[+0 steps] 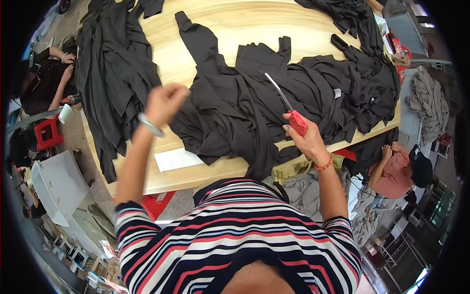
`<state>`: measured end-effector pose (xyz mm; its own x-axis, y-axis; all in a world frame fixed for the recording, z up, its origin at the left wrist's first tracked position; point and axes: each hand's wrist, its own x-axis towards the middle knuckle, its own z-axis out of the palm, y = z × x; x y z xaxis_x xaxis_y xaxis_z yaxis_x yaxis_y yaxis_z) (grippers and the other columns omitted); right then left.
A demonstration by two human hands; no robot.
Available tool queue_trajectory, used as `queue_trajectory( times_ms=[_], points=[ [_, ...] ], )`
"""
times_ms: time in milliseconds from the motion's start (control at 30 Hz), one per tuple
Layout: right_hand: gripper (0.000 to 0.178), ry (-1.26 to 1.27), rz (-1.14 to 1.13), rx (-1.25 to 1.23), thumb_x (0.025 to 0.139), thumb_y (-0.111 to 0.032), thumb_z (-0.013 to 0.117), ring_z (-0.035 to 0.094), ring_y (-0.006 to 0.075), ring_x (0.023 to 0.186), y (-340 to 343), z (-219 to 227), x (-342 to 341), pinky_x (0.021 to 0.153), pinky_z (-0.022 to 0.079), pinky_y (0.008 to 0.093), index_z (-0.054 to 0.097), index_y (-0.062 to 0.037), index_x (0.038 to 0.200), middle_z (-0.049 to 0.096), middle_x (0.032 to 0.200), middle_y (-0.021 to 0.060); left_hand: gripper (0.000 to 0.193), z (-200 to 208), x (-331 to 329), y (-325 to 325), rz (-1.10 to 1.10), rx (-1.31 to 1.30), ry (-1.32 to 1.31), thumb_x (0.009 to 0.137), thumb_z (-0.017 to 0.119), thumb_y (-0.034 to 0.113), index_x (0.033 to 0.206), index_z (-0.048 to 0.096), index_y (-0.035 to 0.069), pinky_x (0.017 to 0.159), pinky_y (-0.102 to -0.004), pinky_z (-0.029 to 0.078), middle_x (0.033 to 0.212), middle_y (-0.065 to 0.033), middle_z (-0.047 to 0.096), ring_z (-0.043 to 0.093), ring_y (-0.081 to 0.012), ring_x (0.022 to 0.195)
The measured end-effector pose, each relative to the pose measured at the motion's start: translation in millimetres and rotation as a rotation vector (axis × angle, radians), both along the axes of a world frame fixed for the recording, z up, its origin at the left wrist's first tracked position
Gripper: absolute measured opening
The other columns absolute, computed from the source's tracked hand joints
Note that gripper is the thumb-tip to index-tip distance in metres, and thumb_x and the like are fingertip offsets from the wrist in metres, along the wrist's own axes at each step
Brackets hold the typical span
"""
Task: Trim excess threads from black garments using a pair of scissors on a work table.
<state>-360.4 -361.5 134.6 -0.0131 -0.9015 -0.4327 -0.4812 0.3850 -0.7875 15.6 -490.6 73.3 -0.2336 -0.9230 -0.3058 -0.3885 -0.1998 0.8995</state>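
Observation:
My right hand [309,139] grips red-handled scissors [296,122] by the handle, the long thin metal blade pointing up and left over the dark cloth. A heap of black garments [235,108] spreads across the wooden table beneath it. Up on the left, my left hand [165,104] is raised over the left edge of that heap, fingers curled in and somewhat blurred. Whether anything small is pinched in them cannot be made out. Sleeves [198,36] of the black garments stretch toward the far side.
Another black garment pile [115,73] hangs over the table's left edge, and more dark cloth [350,19] lies far right. A white paper sheet [177,160] rests at the near edge. People sit at left and right. Red stools [49,133] and grey cloth [431,103] stand around.

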Motion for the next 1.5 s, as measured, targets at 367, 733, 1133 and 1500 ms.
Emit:
queue_trajectory(
  times_ms=[367,733,1133,1500],
  points=[
    [0.032,0.155,0.264,-0.034,0.086,-0.018,0.065,0.065,0.0335,0.083,43,-10,-25,0.075,0.05,0.0383,0.061,-0.0053,0.115,0.067,0.09,0.0181,0.033,-39,-114,82,-0.114,-0.778,-0.464,0.074,0.068,0.002,0.106,0.065,0.008,0.084,-0.04,0.045,0.117,-0.0127,0.058,0.055,-0.0319,0.099],
    [0.031,0.131,0.316,-0.098,0.086,-0.021,0.065,0.061,0.0422,0.086,77,-12,-59,0.074,0.049,0.0457,0.06,-0.0091,0.114,0.066,0.088,0.0206,0.02,57,-32,23,-0.164,-0.256,-0.261,0.094,0.06,0.013,0.081,0.059,-0.002,0.056,-0.0212,0.039,0.068,0.0042,0.052,0.046,-0.0038,0.064],
    [0.03,0.188,0.475,-0.125,0.084,-0.025,0.068,0.065,0.0373,0.08,84,9,-21,0.069,0.051,0.0437,0.063,-0.012,0.111,0.067,0.084,0.0164,0.059,-82,-94,186,0.163,-0.556,-0.647,0.089,0.059,0.018,0.144,0.039,0.007,0.112,-0.0545,0.022,0.15,-0.0167,0.034,0.03,-0.0387,0.139],
    [0.028,0.464,0.828,-0.219,0.086,-0.03,0.065,0.065,0.0373,0.068,27,11,74,0.06,0.051,0.0461,0.06,-0.0041,0.093,0.064,0.069,0.0195,0.063,-102,-76,170,0.019,-0.464,-0.675,0.081,0.066,0.041,0.137,0.049,0.016,0.108,-0.0695,0.004,0.154,-0.0128,0.028,0.016,-0.0469,0.141]
  ],
)
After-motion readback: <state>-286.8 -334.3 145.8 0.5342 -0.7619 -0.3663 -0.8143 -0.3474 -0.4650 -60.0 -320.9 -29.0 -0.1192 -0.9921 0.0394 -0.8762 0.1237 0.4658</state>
